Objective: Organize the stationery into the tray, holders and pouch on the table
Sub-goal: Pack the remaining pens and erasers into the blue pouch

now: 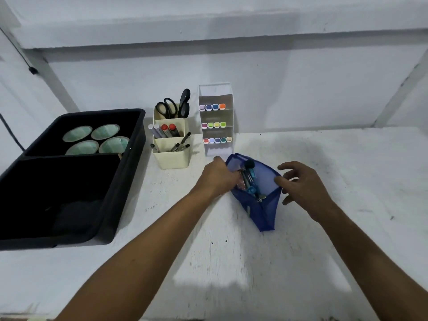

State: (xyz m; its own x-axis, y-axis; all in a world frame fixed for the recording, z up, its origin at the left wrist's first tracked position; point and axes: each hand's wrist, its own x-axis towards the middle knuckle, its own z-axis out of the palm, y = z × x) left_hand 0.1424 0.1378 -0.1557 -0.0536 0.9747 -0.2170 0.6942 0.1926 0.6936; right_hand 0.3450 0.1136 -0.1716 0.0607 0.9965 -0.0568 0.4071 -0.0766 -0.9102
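A blue mesh pouch (259, 209) lies open on the white table, with pens and small items showing in its mouth. My left hand (218, 176) grips the pouch's left rim, its fingertips hidden inside. My right hand (303, 184) is at the right rim, thumb against the edge and fingers spread and loosely curled above it. A cream holder (171, 156) behind holds scissors, markers and pens. A white tiered holder (216, 119) shows three rows of coloured marker caps. A black tray (120, 181) sits at the left.
The tray's far compartment holds four teal-lined round cups (97, 140); a dark item lies in its near compartment. A white wall with a ledge rises just behind the holders. Bare tabletop (347, 170) stretches right of the pouch and in front of it.
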